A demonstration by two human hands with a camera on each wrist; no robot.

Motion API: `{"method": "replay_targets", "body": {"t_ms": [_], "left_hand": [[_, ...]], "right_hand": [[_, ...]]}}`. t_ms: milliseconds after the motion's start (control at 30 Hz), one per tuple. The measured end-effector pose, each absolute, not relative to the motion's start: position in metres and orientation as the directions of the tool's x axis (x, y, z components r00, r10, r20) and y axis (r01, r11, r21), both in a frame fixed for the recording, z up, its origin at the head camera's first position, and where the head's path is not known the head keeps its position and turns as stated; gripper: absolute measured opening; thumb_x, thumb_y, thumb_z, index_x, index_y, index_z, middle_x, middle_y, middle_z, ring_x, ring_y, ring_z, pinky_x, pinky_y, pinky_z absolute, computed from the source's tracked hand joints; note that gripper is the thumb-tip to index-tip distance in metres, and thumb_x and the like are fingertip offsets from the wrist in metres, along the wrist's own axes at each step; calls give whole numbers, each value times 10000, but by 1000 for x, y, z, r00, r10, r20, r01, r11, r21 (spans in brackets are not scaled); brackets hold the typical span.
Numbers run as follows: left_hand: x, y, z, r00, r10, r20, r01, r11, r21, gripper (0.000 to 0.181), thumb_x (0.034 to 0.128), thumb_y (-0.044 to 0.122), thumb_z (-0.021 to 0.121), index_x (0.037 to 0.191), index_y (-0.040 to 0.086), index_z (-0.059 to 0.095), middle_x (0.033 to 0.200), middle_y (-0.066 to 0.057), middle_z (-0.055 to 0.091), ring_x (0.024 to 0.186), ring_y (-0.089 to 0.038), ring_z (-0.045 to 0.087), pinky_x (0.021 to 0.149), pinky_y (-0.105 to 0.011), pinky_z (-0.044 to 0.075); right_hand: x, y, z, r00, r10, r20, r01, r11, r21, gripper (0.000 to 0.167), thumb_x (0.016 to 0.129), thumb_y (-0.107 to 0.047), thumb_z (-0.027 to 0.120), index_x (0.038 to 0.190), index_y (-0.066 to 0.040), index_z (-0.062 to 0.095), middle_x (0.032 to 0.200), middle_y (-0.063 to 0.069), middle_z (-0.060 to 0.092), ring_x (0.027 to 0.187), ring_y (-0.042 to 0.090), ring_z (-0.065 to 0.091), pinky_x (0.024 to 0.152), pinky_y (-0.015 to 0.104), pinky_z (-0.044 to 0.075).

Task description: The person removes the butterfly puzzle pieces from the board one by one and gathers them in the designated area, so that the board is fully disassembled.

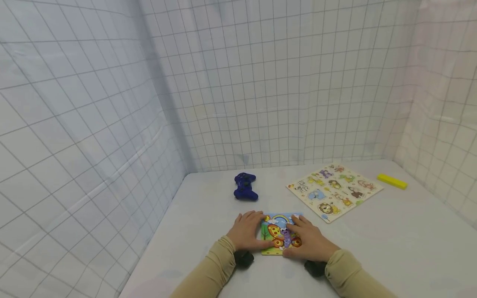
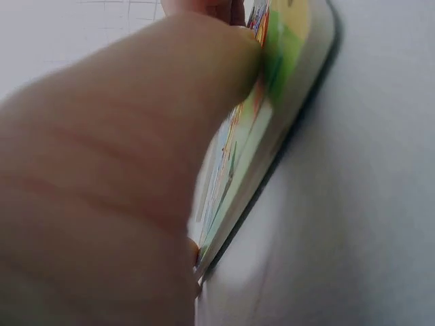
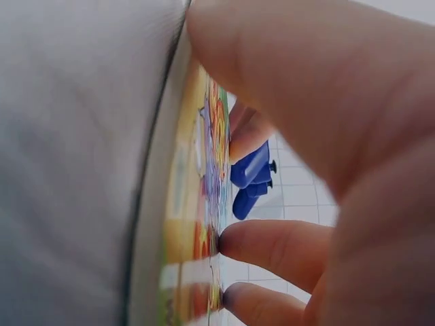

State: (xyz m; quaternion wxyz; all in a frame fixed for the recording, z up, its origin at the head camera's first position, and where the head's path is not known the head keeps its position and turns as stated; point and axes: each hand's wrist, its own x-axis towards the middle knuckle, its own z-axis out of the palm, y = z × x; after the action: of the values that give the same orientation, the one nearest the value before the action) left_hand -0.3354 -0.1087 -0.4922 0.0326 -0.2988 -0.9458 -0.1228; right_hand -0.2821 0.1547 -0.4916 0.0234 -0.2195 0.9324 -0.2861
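A small butterfly picture puzzle board (image 1: 280, 231) lies flat on the white table, between two hands. The left hand (image 1: 246, 232) rests on its left side, thumb on the lower part and fingers at the upper left corner. The right hand (image 1: 311, 242) lies over the right side, its thumb by the bottom edge and fingertips on the picture. In the left wrist view the left thumb (image 2: 170, 88) presses the board's face (image 2: 282, 51). The right wrist view shows fingers (image 3: 275, 248) of the right hand touching the picture surface (image 3: 214, 149). The hands cover parts of the board.
A blue game controller (image 1: 244, 187) lies behind the board. To the back right is a larger board with animal pictures (image 1: 334, 191), and beyond it a yellow block (image 1: 392, 181). Grid-patterned curtains (image 1: 261, 82) stand at the back and sides of the table (image 1: 410, 248).
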Motion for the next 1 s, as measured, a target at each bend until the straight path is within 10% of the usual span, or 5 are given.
{"method": "replay_targets", "body": {"t_ms": [1000], "left_hand": [[-343,-110,-492,-830,535,160,505,596,625,680,903,457,749,1426,62,569,1533,-118,514,1501,-373,350,1209,-604,257]], "right_hand": [[-282,151,-492,-890,-453,50,-418,768,-485,848,844,-708,692,1537,-257,499,1660,139,341,1516,559,156,1082,793,234]]}}
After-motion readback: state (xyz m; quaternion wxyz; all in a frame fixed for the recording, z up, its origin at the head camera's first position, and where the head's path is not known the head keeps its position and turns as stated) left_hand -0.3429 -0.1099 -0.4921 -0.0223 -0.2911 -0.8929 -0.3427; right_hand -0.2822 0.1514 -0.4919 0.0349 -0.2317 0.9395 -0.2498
